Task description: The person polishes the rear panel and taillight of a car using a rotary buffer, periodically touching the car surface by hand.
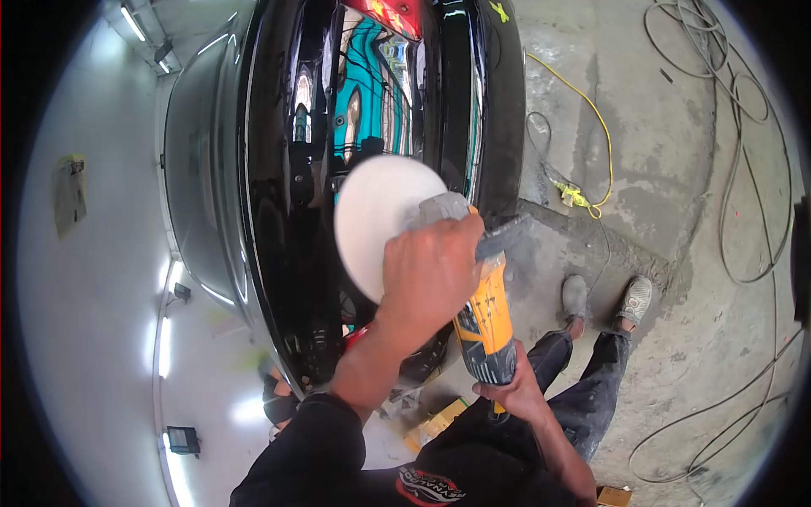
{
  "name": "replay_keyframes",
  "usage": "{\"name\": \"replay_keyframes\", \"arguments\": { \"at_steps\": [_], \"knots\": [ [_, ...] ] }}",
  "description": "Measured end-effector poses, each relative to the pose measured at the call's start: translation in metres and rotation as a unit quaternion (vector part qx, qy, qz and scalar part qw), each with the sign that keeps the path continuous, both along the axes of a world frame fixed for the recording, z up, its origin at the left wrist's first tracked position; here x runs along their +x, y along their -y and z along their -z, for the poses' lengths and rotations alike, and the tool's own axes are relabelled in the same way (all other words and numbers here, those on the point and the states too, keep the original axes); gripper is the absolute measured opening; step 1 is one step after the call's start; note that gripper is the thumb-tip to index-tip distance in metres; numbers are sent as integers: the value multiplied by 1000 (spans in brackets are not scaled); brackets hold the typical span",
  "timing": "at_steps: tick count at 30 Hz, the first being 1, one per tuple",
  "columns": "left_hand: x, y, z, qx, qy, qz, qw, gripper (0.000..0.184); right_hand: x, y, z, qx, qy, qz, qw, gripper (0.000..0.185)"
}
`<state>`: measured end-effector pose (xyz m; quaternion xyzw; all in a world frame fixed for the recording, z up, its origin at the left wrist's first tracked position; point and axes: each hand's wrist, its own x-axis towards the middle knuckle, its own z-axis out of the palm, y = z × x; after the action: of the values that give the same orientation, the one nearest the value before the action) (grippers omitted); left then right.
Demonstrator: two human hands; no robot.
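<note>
A yellow and black polisher (488,314) with a round white pad (384,215) is held across the glossy black car (291,253). The pad is against or just over the car's panel; I cannot tell which. My left hand (431,270) is closed over the grey head of the polisher, behind the pad. Farther back, my right hand (514,382) wraps around the rear end of the tool's body. Near the top, a red tail light (393,15) shows on the car, and the paint mirrors turquoise and white shapes.
A yellow cord (604,127) with a yellow-wrapped connector (574,197) lies on the concrete floor. Dark cables (733,211) coil at the right. My shoes (635,300) stand beside the car. A work light (182,440) and tube lights (165,346) line the white wall. A cardboard box (439,422) sits below.
</note>
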<state>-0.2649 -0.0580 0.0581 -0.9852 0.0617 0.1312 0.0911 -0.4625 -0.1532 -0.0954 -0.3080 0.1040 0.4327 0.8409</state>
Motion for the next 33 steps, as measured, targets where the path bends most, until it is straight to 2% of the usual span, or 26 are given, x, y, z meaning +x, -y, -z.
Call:
{"name": "replay_keyframes", "arguments": {
  "at_steps": [4, 9, 12, 18, 22, 24, 25, 29, 30, 33],
  "knots": [
    [25, 7, 0, 26, 38, 6, 999, 15, 23, -3, 5, -9, 37, 26, 999, 77],
    [74, -1, 18, 39, 29, 1, 999, 14, 72, -14, 19, -17, 37, 24, 999, 78],
    [57, 4, 16, 57, 11, -12, 998, 14, 49, -8, 22, -29, 56, 16, 998, 78],
    [33, -4, 21, 35, -15, -43, 998, 15, 32, -1, 14, -3, 1, -17, 1000, 78],
    [51, -7, 21, 28, 16, 5, 999, 16, 51, -7, 19, -9, 24, -14, 1000, 79],
    [77, -8, 26, 35, 43, 31, 998, 16, 75, -18, 24, -17, 32, 40, 999, 75],
    [87, -10, 29, 41, 59, 45, 996, 17, 82, -25, 36, -26, 82, 41, 995, 72],
    [121, -20, 38, 38, 112, 159, 980, 16, 105, -40, 33, -10, 25, 63, 998, 67],
    [122, -4, 25, 15, 49, 117, 992, 7, 107, -42, 31, -2, 16, 63, 998, 67],
    [114, -12, 41, 48, 96, 166, 980, 7, 92, -47, 26, 22, -10, 69, 997, 64]
  ]
}}
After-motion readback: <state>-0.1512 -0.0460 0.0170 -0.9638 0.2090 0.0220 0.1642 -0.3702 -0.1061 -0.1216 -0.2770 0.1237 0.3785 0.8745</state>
